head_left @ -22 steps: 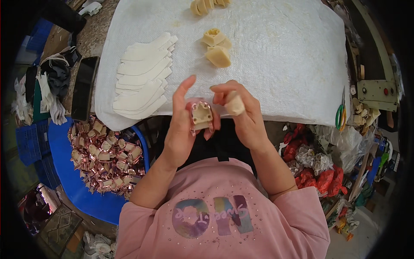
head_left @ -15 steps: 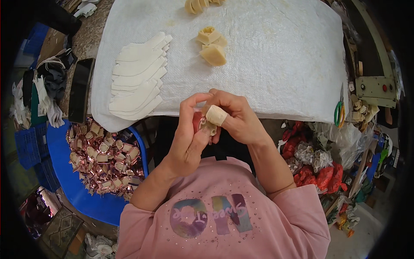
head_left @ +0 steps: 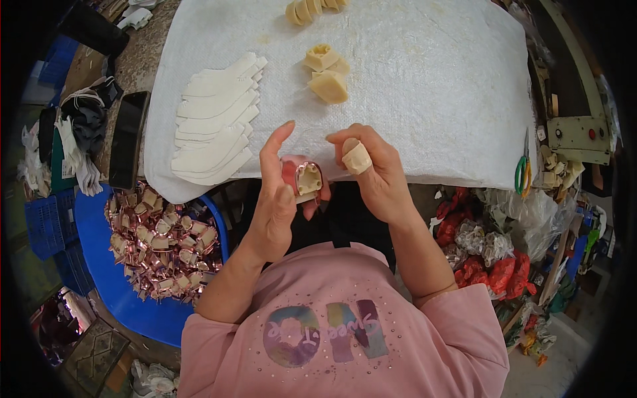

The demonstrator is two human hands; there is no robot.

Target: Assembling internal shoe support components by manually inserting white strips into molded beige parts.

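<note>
My left hand [head_left: 272, 199] holds a small shiny pink block [head_left: 303, 176], like a shoe heel, with its hollow cream face turned up. The index finger of that hand stretches away from the block, while other fingers support it from below. To the right, my right hand [head_left: 375, 169] is apart from the block, its fingers loosely bent and nothing visible in them. A beige wrap [head_left: 357, 158] covers its thumb. Beyond my hands, several pale yellow hollow blocks [head_left: 328, 86] lie on the white woven sheet [head_left: 424, 99]. Overlapping white curved strips [head_left: 215, 119] lie to their left.
Many similar shiny pink blocks [head_left: 166, 242] fill a blue basin [head_left: 126, 318] at lower left. A dark phone [head_left: 128, 139] rests left of the sheet. Scissors [head_left: 523, 174] hang at its right edge. Red and clear plastic bags [head_left: 494, 255] lie at right. More yellow pieces [head_left: 312, 10] sit far back.
My hands have moved apart. The right hand has let go of the block and shifted right; the left hand keeps it, now with the hollow face showing.
</note>
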